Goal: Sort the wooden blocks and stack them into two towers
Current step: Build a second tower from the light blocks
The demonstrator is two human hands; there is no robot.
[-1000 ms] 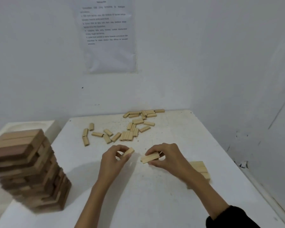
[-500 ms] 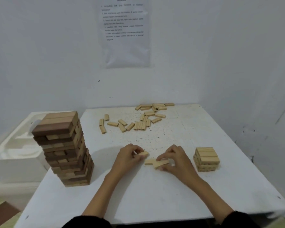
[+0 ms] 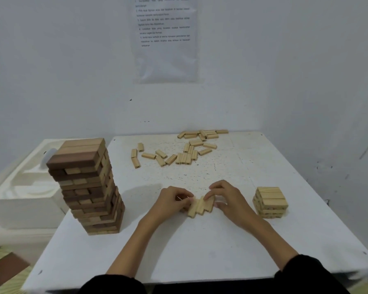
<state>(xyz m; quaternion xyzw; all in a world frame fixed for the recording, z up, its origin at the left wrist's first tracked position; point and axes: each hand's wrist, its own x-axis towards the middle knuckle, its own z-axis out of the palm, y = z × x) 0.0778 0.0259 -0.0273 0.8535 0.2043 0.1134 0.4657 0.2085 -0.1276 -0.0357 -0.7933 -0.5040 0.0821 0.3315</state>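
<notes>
At centre left a tall tower (image 3: 87,187) stands on the worktop (image 3: 200,251). At centre, the left hand (image 3: 172,201) and right hand (image 3: 229,200) each hold a narrow grip on the pale blocks (image 3: 200,205) lying in a row between them. A short tower (image 3: 270,202) stands at right.

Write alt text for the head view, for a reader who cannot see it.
The left hand and right hand hold a staggered row of pale wooden blocks together on a white table. A tall brown tower stands at left, a short pale stack at right, loose blocks beyond.
</notes>
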